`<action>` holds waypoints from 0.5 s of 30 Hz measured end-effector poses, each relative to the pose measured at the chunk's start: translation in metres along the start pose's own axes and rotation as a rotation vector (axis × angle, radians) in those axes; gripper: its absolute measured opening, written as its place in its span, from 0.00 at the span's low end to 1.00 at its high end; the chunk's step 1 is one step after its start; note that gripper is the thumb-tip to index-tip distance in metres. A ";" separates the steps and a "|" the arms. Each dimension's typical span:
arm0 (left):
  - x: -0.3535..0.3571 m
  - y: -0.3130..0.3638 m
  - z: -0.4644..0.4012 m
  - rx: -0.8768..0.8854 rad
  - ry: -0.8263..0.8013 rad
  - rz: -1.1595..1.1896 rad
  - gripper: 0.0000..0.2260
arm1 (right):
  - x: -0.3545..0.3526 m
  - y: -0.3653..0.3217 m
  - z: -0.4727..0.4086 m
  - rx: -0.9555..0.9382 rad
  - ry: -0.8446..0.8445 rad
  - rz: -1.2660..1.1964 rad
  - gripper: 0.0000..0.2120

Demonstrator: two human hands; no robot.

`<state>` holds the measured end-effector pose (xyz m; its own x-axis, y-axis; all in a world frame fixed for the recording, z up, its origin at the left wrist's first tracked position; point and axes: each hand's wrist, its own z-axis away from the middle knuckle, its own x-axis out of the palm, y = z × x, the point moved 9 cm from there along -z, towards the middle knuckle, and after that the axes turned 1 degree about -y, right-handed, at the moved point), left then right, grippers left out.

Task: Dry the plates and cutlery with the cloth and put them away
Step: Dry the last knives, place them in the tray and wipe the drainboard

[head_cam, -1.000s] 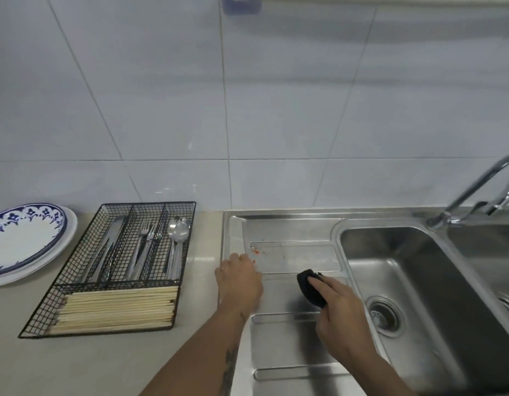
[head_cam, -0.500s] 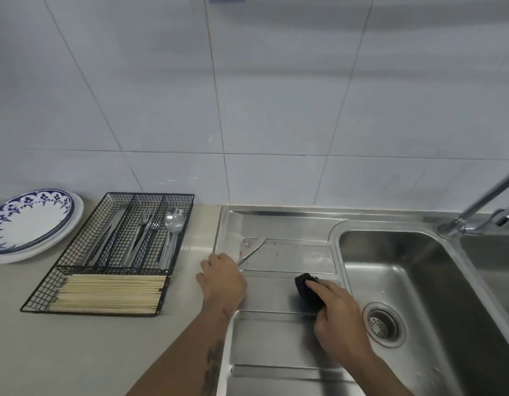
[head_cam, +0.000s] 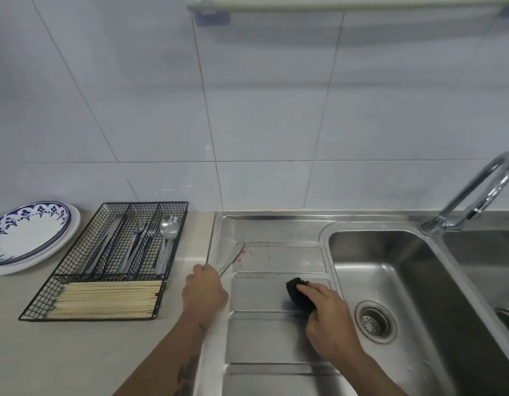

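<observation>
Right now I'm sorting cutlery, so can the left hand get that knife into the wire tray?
Probably yes. The left hand grips the knife at the drainboard's left edge; the wire tray sits just left of it with only bare counter between.

You're in a home kitchen: steel double sink (head_cam: pixel 390 281) with faucet (head_cam: pixel 473 192), white tiled wall (head_cam: pixel 247 110), wire cutlery tray (head_cam: pixel 110 261), stacked plates (head_cam: pixel 27 235) on counter (head_cam: pixel 76 352).

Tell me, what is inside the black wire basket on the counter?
The wire basket holds knives, forks and spoons in three back compartments, and wooden chopsticks across the front one. Overlap hides the exact counts.
</observation>
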<state>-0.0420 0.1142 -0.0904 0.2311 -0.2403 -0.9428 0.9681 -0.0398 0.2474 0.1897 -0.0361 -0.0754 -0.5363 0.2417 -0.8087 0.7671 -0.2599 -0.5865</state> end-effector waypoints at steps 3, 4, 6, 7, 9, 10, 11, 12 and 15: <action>-0.004 -0.005 0.006 0.020 0.007 0.008 0.17 | -0.004 -0.007 0.010 0.003 0.001 0.024 0.30; -0.005 -0.006 0.008 0.029 0.010 0.014 0.16 | -0.005 -0.011 0.013 0.000 0.004 0.029 0.30; -0.009 -0.009 0.013 0.045 0.018 0.032 0.14 | -0.008 -0.021 0.019 -0.021 0.009 0.041 0.30; -0.011 -0.011 0.016 0.054 0.020 0.041 0.14 | -0.009 -0.027 0.022 -0.039 0.013 0.050 0.30; -0.014 -0.012 0.022 0.086 0.023 0.050 0.13 | -0.012 -0.038 0.024 -0.063 0.020 0.072 0.30; -0.016 -0.011 0.025 0.108 0.024 0.051 0.13 | -0.013 -0.044 0.024 -0.072 0.025 0.080 0.30; -0.017 -0.010 0.029 0.131 0.025 0.051 0.13 | -0.014 -0.050 0.024 -0.084 0.033 0.083 0.30; -0.019 -0.009 0.033 0.154 0.027 0.049 0.12 | -0.014 -0.056 0.024 -0.096 0.043 0.084 0.30; -0.025 -0.002 0.046 0.236 0.041 0.077 0.11 | -0.014 -0.077 0.023 -0.130 0.079 0.066 0.30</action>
<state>-0.0546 0.0756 -0.0567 0.3116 -0.2123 -0.9262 0.8991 -0.2494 0.3596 0.1302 -0.0415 -0.0201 -0.4577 0.3026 -0.8361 0.8417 -0.1555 -0.5170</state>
